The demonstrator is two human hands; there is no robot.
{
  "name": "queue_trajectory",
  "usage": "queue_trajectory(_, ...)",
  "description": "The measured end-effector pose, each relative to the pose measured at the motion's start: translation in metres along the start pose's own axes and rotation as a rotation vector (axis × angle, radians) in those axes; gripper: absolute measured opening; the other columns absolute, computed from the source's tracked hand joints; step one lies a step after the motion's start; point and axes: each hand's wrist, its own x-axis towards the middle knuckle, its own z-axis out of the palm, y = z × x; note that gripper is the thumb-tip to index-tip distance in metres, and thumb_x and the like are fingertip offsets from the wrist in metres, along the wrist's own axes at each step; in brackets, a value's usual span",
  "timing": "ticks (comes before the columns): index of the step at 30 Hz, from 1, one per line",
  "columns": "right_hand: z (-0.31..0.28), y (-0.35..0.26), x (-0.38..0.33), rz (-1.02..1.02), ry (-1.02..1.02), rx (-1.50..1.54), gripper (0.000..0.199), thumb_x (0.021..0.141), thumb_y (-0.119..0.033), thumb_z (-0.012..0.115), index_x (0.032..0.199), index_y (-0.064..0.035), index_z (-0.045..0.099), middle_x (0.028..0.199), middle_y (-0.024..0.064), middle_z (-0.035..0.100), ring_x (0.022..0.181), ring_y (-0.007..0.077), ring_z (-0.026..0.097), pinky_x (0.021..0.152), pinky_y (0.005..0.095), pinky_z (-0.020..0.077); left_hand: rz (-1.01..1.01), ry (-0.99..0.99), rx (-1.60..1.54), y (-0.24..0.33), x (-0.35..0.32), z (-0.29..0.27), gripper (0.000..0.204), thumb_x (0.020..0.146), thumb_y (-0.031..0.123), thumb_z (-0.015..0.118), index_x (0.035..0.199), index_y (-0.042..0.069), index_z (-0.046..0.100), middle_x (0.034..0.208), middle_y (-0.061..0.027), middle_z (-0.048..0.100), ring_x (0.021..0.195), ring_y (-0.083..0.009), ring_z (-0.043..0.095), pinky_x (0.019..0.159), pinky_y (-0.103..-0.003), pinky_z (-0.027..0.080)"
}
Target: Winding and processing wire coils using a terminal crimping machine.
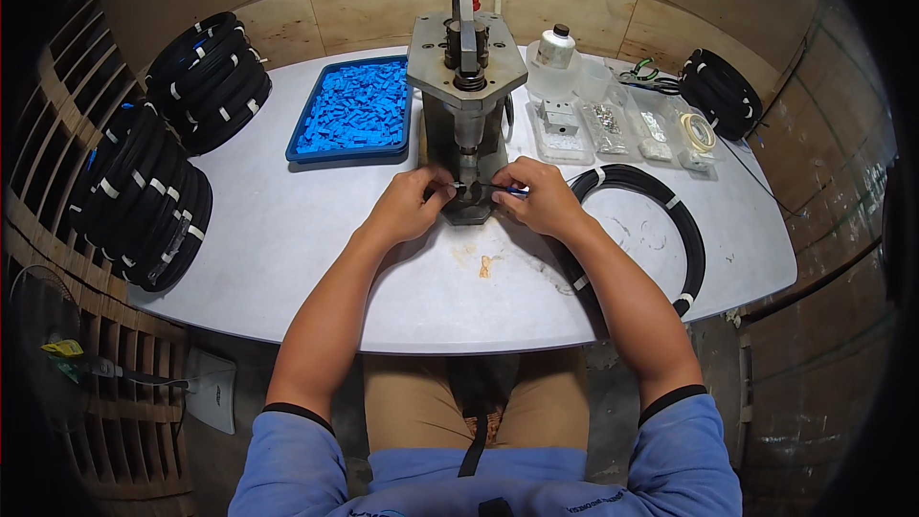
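Note:
A grey metal hand press (467,86) stands at the table's middle, its red-topped lever upright. My left hand (409,203) and my right hand (538,195) meet at the press base (469,211), fingers pinched on a thin black cable end (471,190) under the ram. A small blue piece (517,191) shows by my right fingertips. The cable belongs to a black coil (661,220) lying right of my right forearm.
A blue tray (352,110) of small blue parts sits left of the press. Clear bags and boxes of small metal parts (613,124), a white bottle (553,53) and a tape roll (702,132) lie at right. Black cable coils (206,77) stack at left, another (720,91) at far right.

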Motion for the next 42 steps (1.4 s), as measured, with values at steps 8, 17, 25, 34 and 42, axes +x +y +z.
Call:
queue_trajectory(8, 0.003, 0.003, 0.001, -0.081, 0.025, -0.017, 0.017, 0.084, -0.010, 0.079, 0.100, -0.0056, 0.075, 0.093, 0.0135, 0.072, 0.087, 0.0329, 0.071, 0.079, 0.0382, 0.0567, 0.003, 0.001, 0.010, 0.002, 0.000, -0.001, 0.019, 0.094, 0.015, 0.068, 0.103, -0.002, 0.070, 0.096, -0.0206, 0.074, 0.090, -0.0348, 0.073, 0.083, -0.041, 0.056)
queue_trajectory(17, 0.007, 0.004, 0.001, -0.083, 0.036, -0.036, 0.014, 0.086, -0.007, 0.077, 0.100, -0.0064, 0.074, 0.092, 0.0133, 0.071, 0.085, 0.0327, 0.070, 0.076, 0.0387, 0.0553, 0.029, 0.007, 0.018, -0.004, 0.000, 0.001, 0.022, 0.095, 0.017, 0.069, 0.105, -0.002, 0.069, 0.094, -0.0169, 0.074, 0.085, -0.0276, 0.072, 0.078, -0.038, 0.056)
queue_trajectory(25, 0.008, 0.008, 0.001, -0.113, 0.043, -0.052, 0.013, 0.087, -0.007, 0.075, 0.100, -0.0063, 0.074, 0.092, 0.0133, 0.071, 0.084, 0.0324, 0.069, 0.076, 0.0393, 0.0553, 0.045, 0.021, 0.009, -0.006, 0.000, 0.002, 0.022, 0.094, 0.017, 0.069, 0.105, -0.002, 0.069, 0.094, -0.0161, 0.074, 0.083, -0.0266, 0.071, 0.076, -0.038, 0.056)
queue_trajectory(34, 0.006, 0.005, 0.002, -0.085, 0.007, -0.040, 0.013, 0.087, -0.007, 0.073, 0.100, -0.0061, 0.073, 0.093, 0.0137, 0.069, 0.090, 0.0348, 0.067, 0.080, 0.0416, 0.0548, 0.029, 0.009, -0.007, -0.007, 0.000, 0.002, 0.020, 0.095, 0.016, 0.069, 0.104, -0.001, 0.068, 0.093, -0.0150, 0.074, 0.082, -0.0241, 0.070, 0.074, -0.037, 0.055)
queue_trajectory(42, 0.005, 0.003, 0.001, -0.068, 0.002, -0.032, 0.014, 0.087, -0.007, 0.073, 0.100, -0.0060, 0.073, 0.093, 0.0135, 0.069, 0.090, 0.0347, 0.067, 0.080, 0.0412, 0.0551, 0.006, 0.004, -0.002, -0.003, 0.000, 0.001, 0.020, 0.095, 0.017, 0.069, 0.104, -0.002, 0.069, 0.094, -0.0179, 0.074, 0.085, -0.0289, 0.072, 0.078, -0.039, 0.056)
